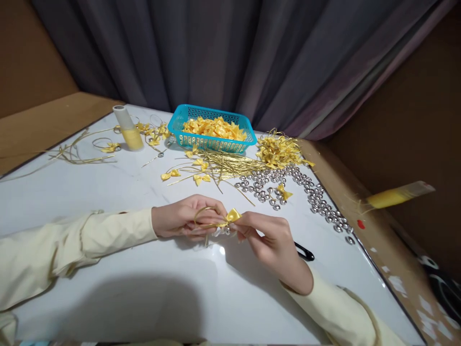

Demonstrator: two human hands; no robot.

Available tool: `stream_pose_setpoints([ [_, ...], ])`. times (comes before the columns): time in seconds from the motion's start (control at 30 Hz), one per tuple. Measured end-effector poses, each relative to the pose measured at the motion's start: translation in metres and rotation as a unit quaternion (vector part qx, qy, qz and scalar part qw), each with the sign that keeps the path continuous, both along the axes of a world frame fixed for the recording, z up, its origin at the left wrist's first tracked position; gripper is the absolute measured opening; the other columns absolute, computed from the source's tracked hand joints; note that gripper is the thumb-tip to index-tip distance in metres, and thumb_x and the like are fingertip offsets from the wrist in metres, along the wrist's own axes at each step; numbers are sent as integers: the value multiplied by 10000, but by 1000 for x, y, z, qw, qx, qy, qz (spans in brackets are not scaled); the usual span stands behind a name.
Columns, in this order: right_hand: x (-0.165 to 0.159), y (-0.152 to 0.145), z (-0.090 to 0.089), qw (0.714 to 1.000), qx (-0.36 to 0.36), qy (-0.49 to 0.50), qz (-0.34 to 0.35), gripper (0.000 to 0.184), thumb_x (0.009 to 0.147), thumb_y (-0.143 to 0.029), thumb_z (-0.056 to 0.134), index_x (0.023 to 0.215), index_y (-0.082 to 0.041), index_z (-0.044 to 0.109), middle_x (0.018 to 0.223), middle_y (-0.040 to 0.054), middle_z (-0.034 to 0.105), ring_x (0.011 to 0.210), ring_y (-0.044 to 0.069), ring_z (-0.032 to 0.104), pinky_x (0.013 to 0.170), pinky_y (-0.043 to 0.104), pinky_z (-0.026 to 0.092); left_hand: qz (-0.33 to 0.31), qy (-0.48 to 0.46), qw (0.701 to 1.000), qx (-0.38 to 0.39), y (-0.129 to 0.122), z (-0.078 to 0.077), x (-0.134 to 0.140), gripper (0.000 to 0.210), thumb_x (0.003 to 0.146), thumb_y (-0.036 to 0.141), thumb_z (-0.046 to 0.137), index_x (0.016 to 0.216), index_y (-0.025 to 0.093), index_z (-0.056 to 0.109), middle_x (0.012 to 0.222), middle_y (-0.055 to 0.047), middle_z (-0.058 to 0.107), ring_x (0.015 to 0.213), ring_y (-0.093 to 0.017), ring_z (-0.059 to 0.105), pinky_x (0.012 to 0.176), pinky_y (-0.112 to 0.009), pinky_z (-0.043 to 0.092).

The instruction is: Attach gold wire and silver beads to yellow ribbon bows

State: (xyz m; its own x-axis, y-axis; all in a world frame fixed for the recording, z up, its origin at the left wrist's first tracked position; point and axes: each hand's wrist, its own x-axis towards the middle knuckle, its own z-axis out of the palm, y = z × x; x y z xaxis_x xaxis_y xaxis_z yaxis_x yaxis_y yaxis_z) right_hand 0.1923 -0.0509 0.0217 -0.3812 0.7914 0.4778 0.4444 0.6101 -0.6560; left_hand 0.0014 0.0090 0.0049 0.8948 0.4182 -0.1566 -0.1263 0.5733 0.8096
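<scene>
Above the white tabletop, my two hands meet at a small yellow ribbon bow [233, 215]. My right hand [270, 238] pinches the bow's right side between thumb and fingers. My left hand [192, 218] is closed on a gold cord [202, 210], which loops up over its fingers and runs to the bow. A shiny silver bead [227, 230] shows just under the bow, partly covered by fingertips. Beside my right wrist lies a black handle-like object [305, 252], its other end hidden by the hand.
A blue basket [175, 126] of yellow bows stands at the back. Gold cords [234, 164] and loose silver beads [317, 199] lie before it, with a pile of corded bows [279, 149] at right. A yellow-banded tube [131, 137] stands at left; another tube [399, 194] is at right.
</scene>
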Motion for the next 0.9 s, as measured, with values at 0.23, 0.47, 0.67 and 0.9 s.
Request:
stream_pose_setpoints([
  [0.23, 1, -3, 3, 998, 54, -32, -14, 295, 732, 9, 355, 728, -147, 606, 543, 0, 582, 466, 96, 520, 451, 190, 401, 12, 28, 999, 11, -1, 5, 2, 244, 728, 318, 697, 739, 128, 545, 400, 93, 381, 315, -9, 154, 303, -134, 114],
  [0.47, 4, -4, 2, 992, 93, -80, -19, 311, 704, 19, 350, 760, -145, 608, 576, 24, 603, 493, 115, 529, 463, 211, 378, 15, 24, 999, 16, -1, 4, 2, 241, 725, 313, 698, 742, 125, 548, 407, 100, 381, 314, -7, 163, 308, -130, 116],
  [0.67, 5, -5, 2, 985, 133, -113, -11, 315, 700, 23, 342, 769, -128, 610, 566, 29, 555, 488, 124, 468, 460, 227, 328, 8, 23, 999, 21, -1, 4, 3, 226, 748, 309, 686, 731, 134, 544, 388, 116, 321, 319, -15, 161, 315, -128, 145],
  [0.9, 4, -6, 2, 964, 196, -176, -27, 283, 685, 13, 339, 691, -134, 580, 508, 5, 442, 467, 141, 347, 447, 268, 221, 5, 33, 999, 35, 0, 2, 3, 214, 749, 293, 672, 730, 128, 537, 397, 104, 364, 314, -14, 161, 314, -138, 133],
])
